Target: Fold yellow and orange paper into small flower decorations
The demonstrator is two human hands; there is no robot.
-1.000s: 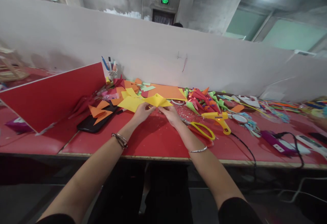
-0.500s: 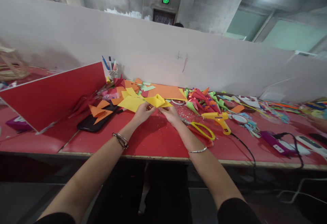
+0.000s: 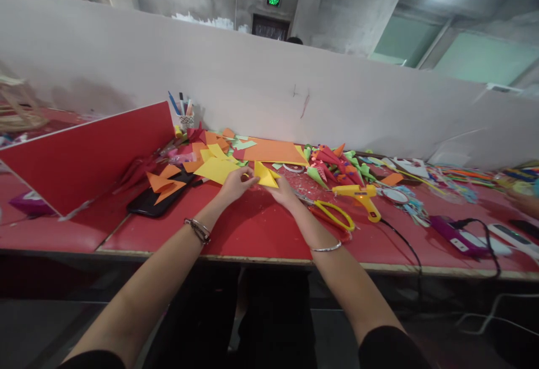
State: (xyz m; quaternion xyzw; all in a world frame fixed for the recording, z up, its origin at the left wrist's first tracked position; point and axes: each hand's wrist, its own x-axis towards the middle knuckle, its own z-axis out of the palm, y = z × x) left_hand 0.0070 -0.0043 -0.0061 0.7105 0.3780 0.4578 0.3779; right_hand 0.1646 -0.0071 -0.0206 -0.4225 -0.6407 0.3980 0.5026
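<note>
A folded piece of yellow paper (image 3: 265, 174), with creased triangular flaps, is held up over the red table in the middle of the view. My right hand (image 3: 283, 191) grips its lower right side, the fingers partly behind it. At the left edge of the paper, my left hand (image 3: 236, 186) is curled, thumb and forefinger pinched at the fold. Just beyond my left hand lies a flat yellow sheet (image 3: 215, 170). Scissors with yellow handles (image 3: 334, 214) rest to the right of my right forearm.
A yellow glue gun (image 3: 357, 191) stands at the right, near a pile of red and green paper cones (image 3: 332, 162). Orange folded pieces (image 3: 164, 182) lie on a black phone (image 3: 147, 203). A red board (image 3: 92, 155) stands at the left. Behind is an orange sheet (image 3: 269, 150).
The yellow paper has gone from a wide, partly opened shape to a narrower triangular one. It is tilted differently, and my left fingers have shifted slightly along its edge.
</note>
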